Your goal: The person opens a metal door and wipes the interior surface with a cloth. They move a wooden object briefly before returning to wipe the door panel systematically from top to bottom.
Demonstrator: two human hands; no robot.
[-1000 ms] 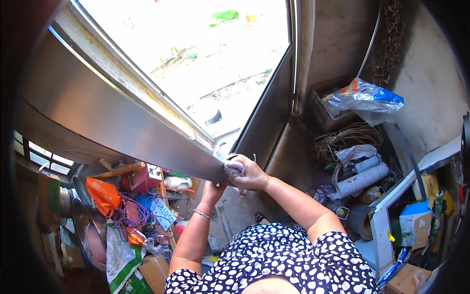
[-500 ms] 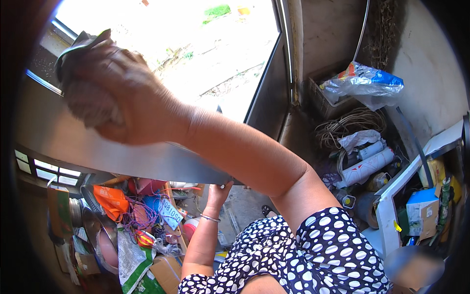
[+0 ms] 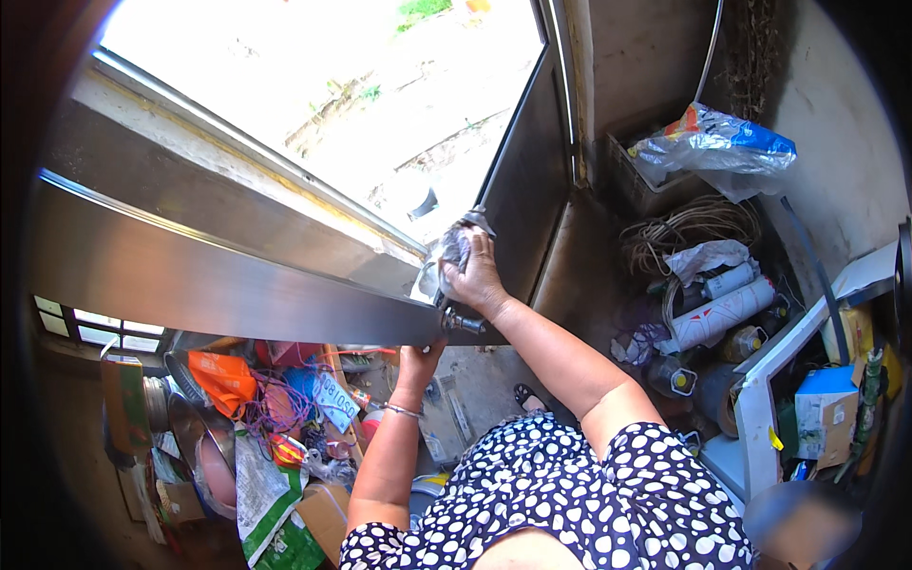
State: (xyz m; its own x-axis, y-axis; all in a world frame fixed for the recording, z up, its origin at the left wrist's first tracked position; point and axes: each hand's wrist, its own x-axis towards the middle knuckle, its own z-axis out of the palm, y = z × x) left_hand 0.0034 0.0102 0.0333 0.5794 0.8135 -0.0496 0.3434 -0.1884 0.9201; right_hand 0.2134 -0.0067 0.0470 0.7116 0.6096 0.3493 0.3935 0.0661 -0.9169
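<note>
My right hand (image 3: 478,278) is closed round a crumpled grey cloth (image 3: 454,255) and presses it on the free edge of a brushed-metal door (image 3: 256,285). Just beneath the cloth, a silver door knob (image 3: 463,324) juts out from that edge. My left hand (image 3: 421,363) is lower down, gripping the same door near its edge; the door partly hides its fingers. A bracelet circles the left wrist.
Bright daylight comes through the doorway (image 3: 332,104). At right are a crate (image 3: 646,190) with a plastic bag (image 3: 717,147), coiled hose (image 3: 689,228), and bottles. At lower left lie an orange bag (image 3: 221,388), tangled purple cord, sacks and a cardboard box (image 3: 323,518).
My right hand has come down and to the right with the cloth, from the far left to the door's edge by the knob. The left hand has stayed on the door.
</note>
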